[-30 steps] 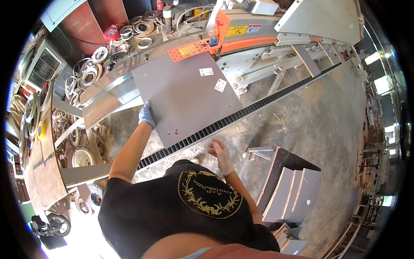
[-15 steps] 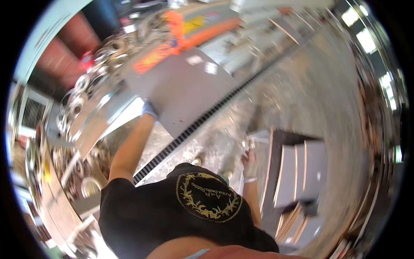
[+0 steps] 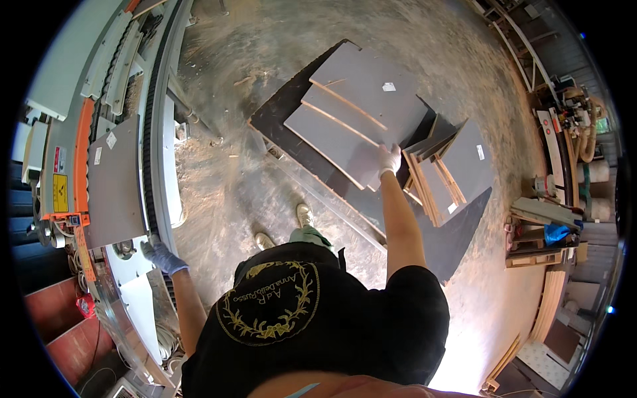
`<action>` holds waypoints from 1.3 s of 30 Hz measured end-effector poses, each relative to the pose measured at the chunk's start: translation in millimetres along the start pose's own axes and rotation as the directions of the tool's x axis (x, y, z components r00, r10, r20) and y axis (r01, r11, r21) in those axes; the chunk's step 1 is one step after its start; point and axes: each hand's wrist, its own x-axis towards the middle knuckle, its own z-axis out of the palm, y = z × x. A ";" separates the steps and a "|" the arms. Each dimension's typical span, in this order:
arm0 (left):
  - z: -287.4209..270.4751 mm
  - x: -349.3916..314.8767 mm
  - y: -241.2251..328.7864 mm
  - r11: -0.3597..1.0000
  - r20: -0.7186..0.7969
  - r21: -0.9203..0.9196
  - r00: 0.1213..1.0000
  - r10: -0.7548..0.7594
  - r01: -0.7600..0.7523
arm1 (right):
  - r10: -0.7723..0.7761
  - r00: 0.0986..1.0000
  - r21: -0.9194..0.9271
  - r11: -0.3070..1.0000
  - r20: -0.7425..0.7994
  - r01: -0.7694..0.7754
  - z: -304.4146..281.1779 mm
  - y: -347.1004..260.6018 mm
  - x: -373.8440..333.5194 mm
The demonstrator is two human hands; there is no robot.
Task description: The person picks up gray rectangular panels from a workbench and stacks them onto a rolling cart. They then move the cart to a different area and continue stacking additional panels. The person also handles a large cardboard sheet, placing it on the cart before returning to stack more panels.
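My right hand (image 3: pixel 389 160), in a pale glove, is closed at the end edge of a grey panel (image 3: pixel 332 136) on the stack to the right. Its fingertips are hard to make out there. My left hand (image 3: pixel 166 259), in a blue-grey glove, is by the machine's near end, fingers stretched out and holding nothing visible. Just beyond it, another grey panel (image 3: pixel 116 182) with two white labels lies on the machine bed, beside the dark ribbed track (image 3: pixel 152 152). A further grey panel (image 3: pixel 371 76) with a white label lies at the far side of the stack.
Under the stack is a large dark board (image 3: pixel 458 242). Narrow panels stand on edge (image 3: pixel 424 189) beside my right hand. The orange-trimmed machine (image 3: pixel 61 172) runs along the left. A metal rail (image 3: pixel 325 192) borders the stack near my shoes (image 3: pixel 304 215). Shelving (image 3: pixel 544 232) stands at right.
The view has turned right, toward the stack. My left hand has come off the panel on the machine. My right hand has moved from beside the stack onto a panel there.
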 end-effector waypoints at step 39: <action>-65.7 -170.0 94.0 0.899 0.616 0.188 0.666 -0.421 0.395 | -0.364 0.064 0.361 0.857 0.929 -0.367 -28.0 -112.9 -233.5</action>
